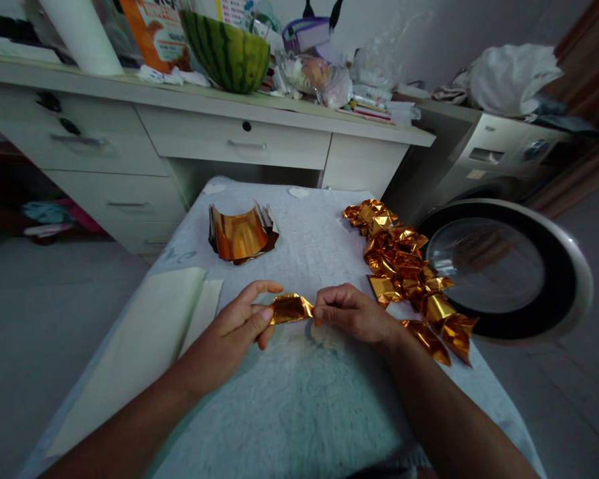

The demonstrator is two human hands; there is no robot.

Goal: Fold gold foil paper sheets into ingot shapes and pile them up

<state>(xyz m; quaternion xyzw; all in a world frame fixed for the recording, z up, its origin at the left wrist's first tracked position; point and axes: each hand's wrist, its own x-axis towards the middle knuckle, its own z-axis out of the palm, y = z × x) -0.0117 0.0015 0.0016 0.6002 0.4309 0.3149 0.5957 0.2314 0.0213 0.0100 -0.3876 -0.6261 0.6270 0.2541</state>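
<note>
A folded piece of shiny gold foil paper [292,309] is stretched between my two hands over the cloth-covered table. My left hand [244,318] pinches its left end between thumb and fingers, with the index finger lifted above it. At the opposite end, my right hand [352,311] grips the tip with its fingers curled in. Beyond my left hand stands a curved stack of gold foil sheets [239,236], silvery on the reverse. To the right of my right hand lies a heap of folded gold foil pieces [399,253], running along the table's right side.
A white sheet of paper [140,352] lies along the table's left edge. Behind stands a white drawer counter [204,140] bearing a cut watermelon [227,53], an orange package [157,33] and plastic bags. At right, a washing machine's open round door [499,266] reaches close to the table.
</note>
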